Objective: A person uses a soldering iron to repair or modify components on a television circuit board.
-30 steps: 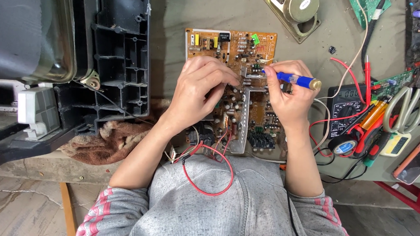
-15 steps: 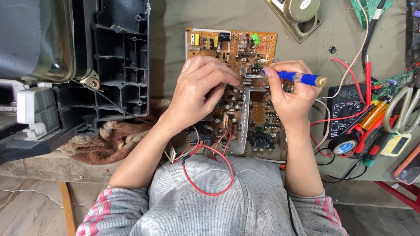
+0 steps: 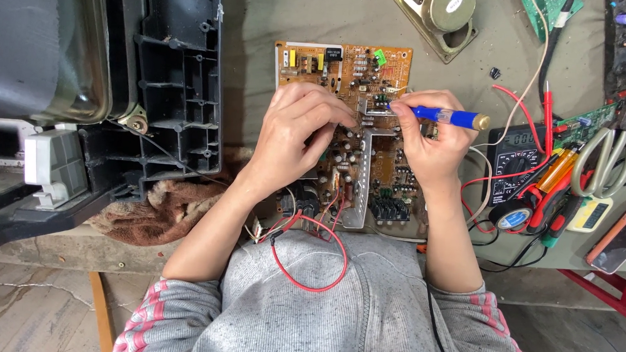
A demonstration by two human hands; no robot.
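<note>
Almost nothing has moved since half a second ago: both hands stay on the board [image 3: 371, 140], and the blue tool [image 3: 442, 117] has only crept a touch along it.

At far left lies a dark screen [image 3: 30, 44] in its black casing [image 3: 169, 85], with a brown rag [image 3: 164, 212] near its right corner. Right of that, the left hand [image 3: 297, 136] rests on the left half of the orange board, fingers curled and bunched together, tips pressed to the board beside a small metal part; whether they pinch anything I cannot tell. The board lies flat at the middle of the bench, just ahead of the person's chest, and a red wire [image 3: 316, 257] loops from its near edge over the grey sweater. The right hand [image 3: 430, 142] pinches the blue tool between thumb and fingertips, its tip pointing left at the board's centre. Further right lie a meter [image 3: 508, 160], a tape roll [image 3: 512, 218] and scissors [image 3: 602, 157]. A speaker [image 3: 439, 16] sits at the far edge.
</note>
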